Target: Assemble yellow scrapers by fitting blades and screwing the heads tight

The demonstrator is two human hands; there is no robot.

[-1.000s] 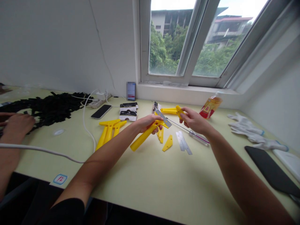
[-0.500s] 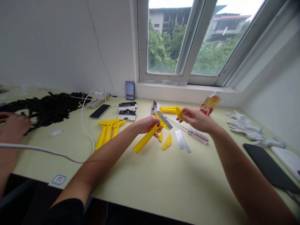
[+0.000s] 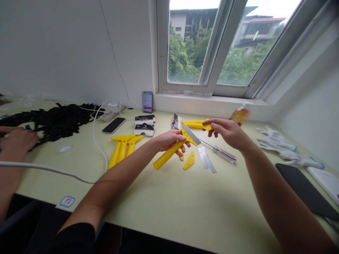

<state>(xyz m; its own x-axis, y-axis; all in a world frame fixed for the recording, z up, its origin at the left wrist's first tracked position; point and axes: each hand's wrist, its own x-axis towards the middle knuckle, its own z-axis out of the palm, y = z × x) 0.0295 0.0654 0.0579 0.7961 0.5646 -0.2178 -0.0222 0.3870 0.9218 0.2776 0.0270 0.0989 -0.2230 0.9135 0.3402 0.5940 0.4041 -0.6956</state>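
My left hand (image 3: 172, 139) is closed around a yellow scraper (image 3: 168, 155), its handle slanting down to the left. A grey metal blade (image 3: 192, 134) lies along the scraper's head. In my right hand (image 3: 227, 132), fingertips pinch a small yellow plastic plate (image 3: 207, 126), held apart from the blade. Below my hands, a loose yellow plate (image 3: 189, 160) lies beside two or so flat metal blades (image 3: 206, 160); another yellow plate is partly hidden behind my left fingers. A screwdriver (image 3: 222, 153) with a clear handle lies under my right hand.
More yellow scrapers (image 3: 123, 146) lie at left, near cardboard packaging (image 3: 144, 125) and a phone (image 3: 113, 125). Another phone (image 3: 147, 102) stands against the wall. White gloves (image 3: 286, 148) and a bottle (image 3: 241, 114) are at right. Another person's hand (image 3: 19, 141) touches black strips (image 3: 58, 121).
My left hand has moved the scraper slightly right and up. My right hand has shifted a little right with the yellow plate, which now points more sideways.
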